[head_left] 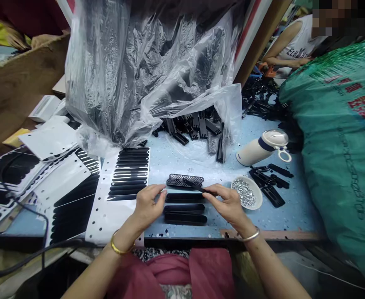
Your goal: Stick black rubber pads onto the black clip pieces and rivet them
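Observation:
My right hand (227, 203) pinches one end of a thin black strip (196, 186), which slants over two patterned bars (185, 180). My left hand (148, 205) is at the left of the bars, thumb and forefinger close together; anything between them is too small to make out. Several smooth black bars (185, 208) lie in a stack of rows between my hands. Beside my left hand is a white sheet (103, 207) bearing black strips (131, 167). A white bowl of small metal pieces (259, 195) stands just right of my right hand.
A cream bottle (253, 150) lies tilted behind the bowl, near loose black parts (271, 189). Clear plastic bag (157, 79) with black pieces fills the back. Sheets (60, 178) pile up at left. A green sack (341, 137) bulges at right. A person (294, 41) sits beyond.

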Action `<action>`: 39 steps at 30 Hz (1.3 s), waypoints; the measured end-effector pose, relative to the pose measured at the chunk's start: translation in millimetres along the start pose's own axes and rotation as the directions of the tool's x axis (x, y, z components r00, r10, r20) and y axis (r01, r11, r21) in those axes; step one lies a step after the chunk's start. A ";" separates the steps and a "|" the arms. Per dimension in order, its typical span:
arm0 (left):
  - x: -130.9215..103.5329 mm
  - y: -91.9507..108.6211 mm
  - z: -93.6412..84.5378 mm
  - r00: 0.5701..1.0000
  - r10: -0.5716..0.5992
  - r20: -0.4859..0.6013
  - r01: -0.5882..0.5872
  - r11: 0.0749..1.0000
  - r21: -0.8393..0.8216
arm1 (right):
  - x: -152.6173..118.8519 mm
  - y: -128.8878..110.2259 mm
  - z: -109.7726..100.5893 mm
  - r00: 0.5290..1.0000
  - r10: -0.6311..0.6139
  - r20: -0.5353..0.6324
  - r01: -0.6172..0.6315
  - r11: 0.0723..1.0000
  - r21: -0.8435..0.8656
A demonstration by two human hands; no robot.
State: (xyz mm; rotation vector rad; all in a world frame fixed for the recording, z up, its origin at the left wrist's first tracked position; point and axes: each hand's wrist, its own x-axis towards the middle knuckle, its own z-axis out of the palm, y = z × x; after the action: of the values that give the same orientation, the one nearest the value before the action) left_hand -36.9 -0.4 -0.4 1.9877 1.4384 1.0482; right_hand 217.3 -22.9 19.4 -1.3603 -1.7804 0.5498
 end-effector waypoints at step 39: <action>14.6 -20.9 10.5 0.974 -0.074 0.213 0.106 0.985 -0.139 | 12.1 14.2 25.5 0.970 -0.203 0.134 0.222 0.965 -0.141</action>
State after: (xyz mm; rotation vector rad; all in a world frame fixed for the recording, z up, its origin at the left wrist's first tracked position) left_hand -38.4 21.1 -17.6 1.8466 1.2876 0.8558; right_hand 203.9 -3.6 -1.8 -1.2387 -2.0733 0.3881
